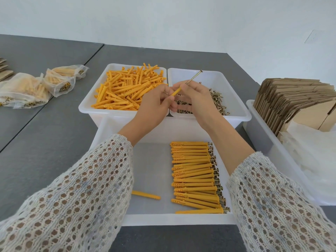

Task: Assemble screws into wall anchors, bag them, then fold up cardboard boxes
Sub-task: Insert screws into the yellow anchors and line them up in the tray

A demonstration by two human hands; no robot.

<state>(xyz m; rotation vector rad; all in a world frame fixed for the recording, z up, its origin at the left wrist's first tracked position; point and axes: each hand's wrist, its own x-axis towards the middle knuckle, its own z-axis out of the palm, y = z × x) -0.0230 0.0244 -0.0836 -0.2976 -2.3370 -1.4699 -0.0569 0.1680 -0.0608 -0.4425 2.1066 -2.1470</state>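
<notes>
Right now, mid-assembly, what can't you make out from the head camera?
- How far the screw sits in the held anchor: right hand fingers cover the joint.
- Screw bin contents: partly behind both hands.
- Bag counts: blurred plastic.
- Cardboard stack: cut off right.

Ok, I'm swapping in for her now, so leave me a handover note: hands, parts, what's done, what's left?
Left hand holds a yellow anchor; right hand pinches a screw, tip at the anchor's mouth, not yet seated.
Loose anchors in the far left bin, screws in the far right.
Done: a row of assembled anchors in the near tray, filled bags at left.
Left: finish the assembly, bag the row, fold the flat boxes at right.
</notes>
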